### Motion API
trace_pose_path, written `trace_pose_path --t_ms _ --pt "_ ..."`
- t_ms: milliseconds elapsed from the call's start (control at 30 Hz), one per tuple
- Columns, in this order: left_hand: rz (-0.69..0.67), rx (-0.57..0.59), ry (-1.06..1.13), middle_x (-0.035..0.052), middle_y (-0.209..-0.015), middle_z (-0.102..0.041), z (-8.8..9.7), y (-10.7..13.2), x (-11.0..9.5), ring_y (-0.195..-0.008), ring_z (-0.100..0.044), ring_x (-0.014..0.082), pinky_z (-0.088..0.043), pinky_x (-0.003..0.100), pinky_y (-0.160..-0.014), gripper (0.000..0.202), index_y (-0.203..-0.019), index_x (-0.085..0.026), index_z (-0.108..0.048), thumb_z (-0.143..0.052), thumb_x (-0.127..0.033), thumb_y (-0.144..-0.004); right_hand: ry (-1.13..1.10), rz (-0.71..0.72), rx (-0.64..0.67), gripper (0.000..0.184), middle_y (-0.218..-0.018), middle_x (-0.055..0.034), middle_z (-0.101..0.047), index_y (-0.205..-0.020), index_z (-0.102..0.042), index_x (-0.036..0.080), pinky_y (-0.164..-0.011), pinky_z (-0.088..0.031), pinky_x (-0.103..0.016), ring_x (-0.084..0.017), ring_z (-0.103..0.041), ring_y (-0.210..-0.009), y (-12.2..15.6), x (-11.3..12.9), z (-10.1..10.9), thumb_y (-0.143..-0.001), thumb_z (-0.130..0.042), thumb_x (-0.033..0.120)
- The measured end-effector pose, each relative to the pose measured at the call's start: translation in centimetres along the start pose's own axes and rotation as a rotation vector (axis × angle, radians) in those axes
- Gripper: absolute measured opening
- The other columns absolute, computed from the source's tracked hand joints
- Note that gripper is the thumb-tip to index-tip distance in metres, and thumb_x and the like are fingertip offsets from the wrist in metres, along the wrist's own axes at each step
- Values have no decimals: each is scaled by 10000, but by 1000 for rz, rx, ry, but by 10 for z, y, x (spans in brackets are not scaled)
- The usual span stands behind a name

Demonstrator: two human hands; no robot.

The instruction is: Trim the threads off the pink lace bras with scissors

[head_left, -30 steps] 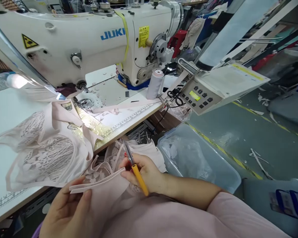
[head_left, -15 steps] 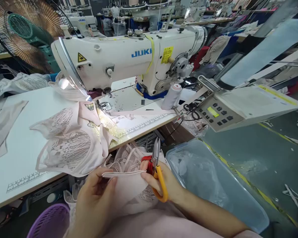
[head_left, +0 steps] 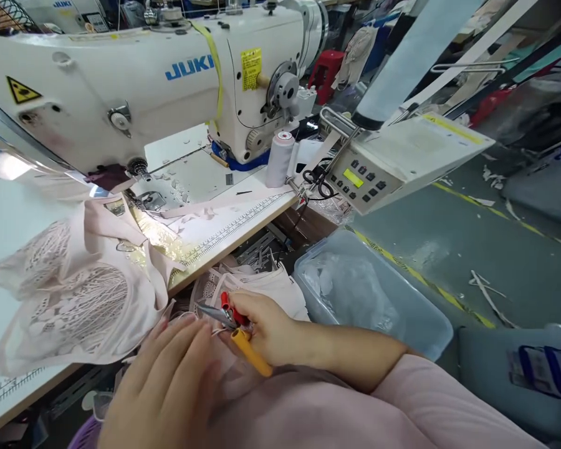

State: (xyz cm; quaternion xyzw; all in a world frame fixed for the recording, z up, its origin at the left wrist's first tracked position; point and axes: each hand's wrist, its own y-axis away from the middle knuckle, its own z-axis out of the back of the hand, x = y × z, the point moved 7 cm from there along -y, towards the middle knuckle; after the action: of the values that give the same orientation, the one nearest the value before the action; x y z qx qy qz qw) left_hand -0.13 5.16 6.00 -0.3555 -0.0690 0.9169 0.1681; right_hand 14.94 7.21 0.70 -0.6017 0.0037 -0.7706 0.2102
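In the head view, my right hand point(head_left: 271, 327) is closed round scissors point(head_left: 251, 352) with one red and one orange handle. Their blades point left, toward the fingers of my left hand point(head_left: 163, 380). That hand, partly blurred, is bent over the edge of a pale pink bra point(head_left: 234, 368) in my lap; its fingertips are mostly hidden. More pale pink lace pieces point(head_left: 280, 290) lie just beyond my hands, below the table edge. To the left, another pale pink lace bra point(head_left: 88, 299) rests on the table by the sewing machine's needle area.
A white JUKI sewing machine point(head_left: 168, 93) stands on the table point(head_left: 9, 218). Right of it are a thread cone point(head_left: 279, 162) and a control panel point(head_left: 369, 181). A translucent blue bin point(head_left: 430, 337) holding clear plastic stands right of my hands. A purple basket point(head_left: 86, 433) shows low at left.
The scissors have swung from pointing up to pointing left, near my left fingers. My left hand has turned, its back now facing up. The view has shifted right and down.
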Motion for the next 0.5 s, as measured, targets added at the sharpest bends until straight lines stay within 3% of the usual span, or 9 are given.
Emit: trace_pose_path --t_ms 67,133,200,333,433,500 --pt "-182 103 -151 44 -749 -734 -15 -11 -21 -680 -675 250 -534 377 -689 112 -781 -247 -708 -607 -279 -745 -3 10 16 290 -626 40 -382 -629 -284 214 -532 -317 -225 -108 -357 -588 0 3 0 -691 -565 251" --pt "-154 221 -124 29 -682 -698 -27 -17 -21 -576 -647 201 -509 289 -528 167 -739 -244 -686 -535 -279 -800 -24 -31 29 251 -632 38 -422 -646 -332 211 -538 -338 -223 -107 -379 -590 1 2 1 -704 -573 253" --pt "59 291 48 20 -672 -680 -32 -18 -4 -589 -642 178 -502 241 -517 162 -739 -249 -675 -547 -319 -808 -96 -102 72 209 -671 25 -507 -692 -404 203 -564 -384 -223 -111 -443 -612 3 -2 0 -725 -597 277" --pt "518 237 383 14 -577 -644 -27 -4 37 -564 -621 181 -446 203 -419 213 -733 -226 -694 -685 -436 -699 -258 -174 144 213 -789 -13 -619 -795 -506 183 -615 -447 -231 -130 -561 -687 6 -7 -3 -740 -643 336" --pt "665 276 466 -15 -517 -599 -28 5 48 -375 -493 105 -328 179 -302 280 -732 -205 -697 -752 -460 -630 -268 -208 142 210 -739 13 -602 -765 -502 186 -575 -428 -212 -113 -538 -636 7 -13 -6 -724 -666 312" --pt "722 231 491 -39 -512 -578 -27 8 50 -320 -414 60 -280 161 -282 301 -731 -208 -682 -765 -472 -613 -256 -219 130 219 -690 33 -566 -730 -471 191 -535 -396 -198 -98 -497 -591 8 -16 -9 -712 -671 280"
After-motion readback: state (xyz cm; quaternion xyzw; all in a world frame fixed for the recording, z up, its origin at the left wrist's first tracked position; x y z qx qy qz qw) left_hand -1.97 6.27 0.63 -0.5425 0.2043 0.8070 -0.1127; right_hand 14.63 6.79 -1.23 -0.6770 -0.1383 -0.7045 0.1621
